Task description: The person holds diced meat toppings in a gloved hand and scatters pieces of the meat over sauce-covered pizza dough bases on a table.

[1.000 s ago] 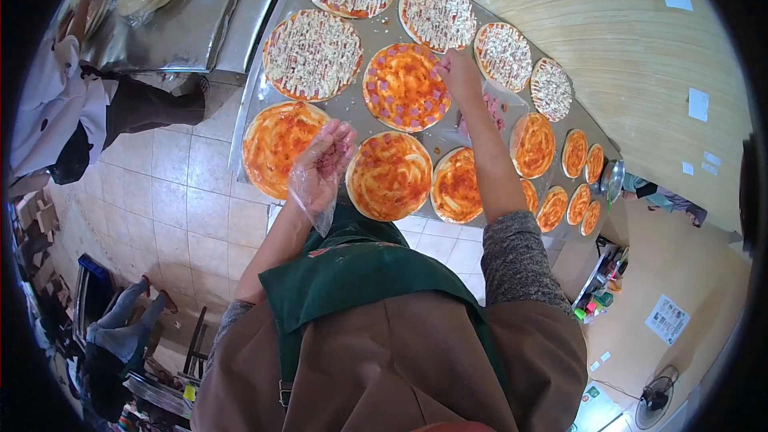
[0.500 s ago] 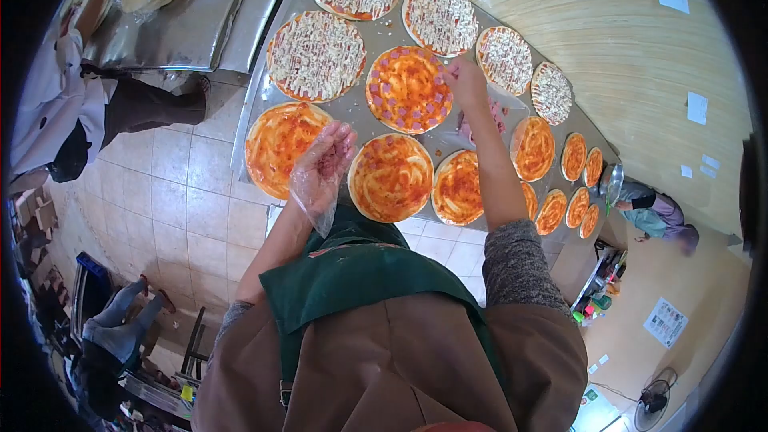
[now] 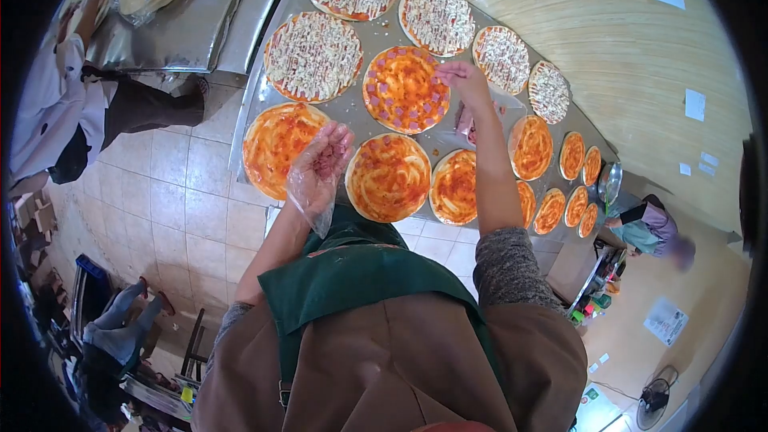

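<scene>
Uncurling our right hand [image 3: 466, 85] at the edge of the pink-dotted pizza [image 3: 406, 92], we cannot tell whether it pinches anything. Our left hand [image 3: 314, 179] cups pink pieces [image 3: 326, 162]; more dot the pizza's rim, its sauced middle looking only thinly covered.

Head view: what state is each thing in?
Left hand: cupped, holding pink bits
Right hand: grip unclear
Spotted pizza: sauced, partly dotted pink
Pale pizzas: covered in pale topping
Far pizzas: sauced, no topping visible
Bag: partly hidden; whether open, unclear
Fan: on or off unclear
</scene>
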A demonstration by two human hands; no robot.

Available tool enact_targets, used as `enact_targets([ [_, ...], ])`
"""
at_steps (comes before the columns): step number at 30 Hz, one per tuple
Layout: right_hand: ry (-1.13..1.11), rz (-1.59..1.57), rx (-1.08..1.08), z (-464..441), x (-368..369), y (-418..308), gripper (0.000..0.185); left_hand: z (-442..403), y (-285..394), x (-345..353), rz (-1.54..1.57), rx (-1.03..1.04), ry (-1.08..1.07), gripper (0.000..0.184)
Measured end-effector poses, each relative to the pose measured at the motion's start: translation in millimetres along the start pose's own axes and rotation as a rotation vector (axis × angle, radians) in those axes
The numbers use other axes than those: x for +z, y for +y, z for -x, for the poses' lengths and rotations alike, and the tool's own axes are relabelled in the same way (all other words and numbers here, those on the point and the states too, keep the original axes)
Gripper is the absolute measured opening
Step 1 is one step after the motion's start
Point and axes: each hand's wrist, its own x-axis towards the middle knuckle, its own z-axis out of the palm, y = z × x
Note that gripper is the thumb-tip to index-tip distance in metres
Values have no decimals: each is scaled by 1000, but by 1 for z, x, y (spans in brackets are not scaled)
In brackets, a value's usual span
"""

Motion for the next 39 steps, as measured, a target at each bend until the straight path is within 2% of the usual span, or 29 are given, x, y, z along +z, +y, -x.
enact_targets([
  [3,33,-65,10,-8,9,0,24,1,0,2,-2,1,-5,36],
  [6,137,5,72,-10,18,-6,20,2,0,3,-2,7,-21,35],
  [9,163,427,-75,-21,21,4,12,1,-1,4,7,8,-35,36],
  [12,173,149,76,-29,29,10,8,-1,-2,5,40,8,-78,38],
  [15,251,248,62,-28,42,10,12,-3,-3,5,105,2,-151,41],
  [18,398,800,-95,-15,53,-1,12,-5,-4,5,119,2,-168,45],
  [21,454,801,-141,-14,54,-2,13,-7,-4,8,96,7,-177,48],
  [24,432,679,-206,-4,60,-10,14,-6,-4,12,63,18,-150,50],
  [29,-44,304,-393,84,125,-66,15,-10,-4,21,25,24,-141,52],
  [31,-174,479,-438,111,143,-78,13,-12,-4,22,9,18,-153,53],
  [34,-140,647,-519,136,159,-82,14,-17,-5,19,-5,20,-178,52],
  [37,-4,778,-708,141,166,-76,14,-19,-5,22,0,11,-192,50],
  [39,-110,571,-431,140,164,-74,15,-17,-6,25,-29,-4,-196,47],
])
